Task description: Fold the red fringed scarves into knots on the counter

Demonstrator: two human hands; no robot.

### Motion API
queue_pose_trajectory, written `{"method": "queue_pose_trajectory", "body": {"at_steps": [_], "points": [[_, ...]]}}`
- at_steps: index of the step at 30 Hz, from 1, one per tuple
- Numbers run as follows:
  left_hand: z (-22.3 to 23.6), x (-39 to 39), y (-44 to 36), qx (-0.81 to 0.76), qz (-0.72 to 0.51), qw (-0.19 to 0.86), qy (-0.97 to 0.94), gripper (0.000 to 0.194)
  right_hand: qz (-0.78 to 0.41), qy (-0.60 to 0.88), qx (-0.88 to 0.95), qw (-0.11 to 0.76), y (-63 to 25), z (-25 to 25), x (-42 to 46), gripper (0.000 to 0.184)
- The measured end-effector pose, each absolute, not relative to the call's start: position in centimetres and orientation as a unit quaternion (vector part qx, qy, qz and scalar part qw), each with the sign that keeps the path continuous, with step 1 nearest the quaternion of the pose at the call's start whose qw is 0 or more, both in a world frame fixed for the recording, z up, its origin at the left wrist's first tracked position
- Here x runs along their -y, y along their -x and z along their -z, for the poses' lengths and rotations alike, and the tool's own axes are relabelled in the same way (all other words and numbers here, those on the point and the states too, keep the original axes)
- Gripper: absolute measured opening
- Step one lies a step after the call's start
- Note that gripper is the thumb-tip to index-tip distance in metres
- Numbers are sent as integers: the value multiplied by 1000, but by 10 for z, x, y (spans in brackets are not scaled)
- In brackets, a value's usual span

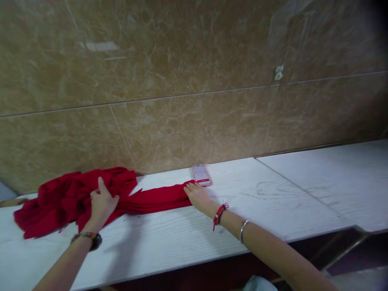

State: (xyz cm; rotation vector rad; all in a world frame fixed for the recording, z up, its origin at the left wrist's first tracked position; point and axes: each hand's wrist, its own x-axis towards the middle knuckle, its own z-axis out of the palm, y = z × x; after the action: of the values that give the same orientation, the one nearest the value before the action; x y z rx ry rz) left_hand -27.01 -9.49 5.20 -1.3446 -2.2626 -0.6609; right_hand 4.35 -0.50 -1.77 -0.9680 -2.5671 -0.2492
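A red cloth [157, 200] lies on the white wood-grain counter [188, 238], bunched in a heap on the left and drawn out into a narrow folded strip toward the middle. My right hand [197, 195] has its fingers closed over the right end of that strip. Over the bunched part is my left hand [103, 204], thumb and index finger spread apart; its other fingers are partly hidden, and it seems to touch the cloth. Just beyond my right hand, a phone [201, 174] with a lit screen lies flat near the wall.
A brown marbled tile wall [194, 121] rises along the counter's back edge. A small white fitting [279, 72] is fixed to it at the upper right. The counter's front edge runs below my forearms, with a dark area beneath. A seam crosses the counter on the right.
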Motion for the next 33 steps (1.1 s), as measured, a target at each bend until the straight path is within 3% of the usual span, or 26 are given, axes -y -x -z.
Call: {"method": "queue_pose_trajectory", "body": {"at_steps": [2, 6, 12, 18, 24, 33], "points": [[-41, 98, 246, 750, 201, 284, 563, 71, 105, 327, 923, 176, -39, 20, 6, 30], [-18, 85, 174, 598, 68, 179, 778, 54, 110, 323, 923, 176, -41, 19, 5, 28], [-7, 57, 105, 608, 58, 147, 778, 40, 92, 345, 906, 226, -49, 10, 5, 30], [-42, 46, 123, 628, 42, 167, 759, 37, 11, 477, 847, 233, -56, 8, 5, 43], [-93, 60, 145, 605, -13, 251, 755, 39, -86, 543, 805, 224, -55, -7, 1, 48], [-143, 71, 154, 599, 75, 322, 729, 38, 17, 610, 737, 290, -123, -81, -28, 42]]}}
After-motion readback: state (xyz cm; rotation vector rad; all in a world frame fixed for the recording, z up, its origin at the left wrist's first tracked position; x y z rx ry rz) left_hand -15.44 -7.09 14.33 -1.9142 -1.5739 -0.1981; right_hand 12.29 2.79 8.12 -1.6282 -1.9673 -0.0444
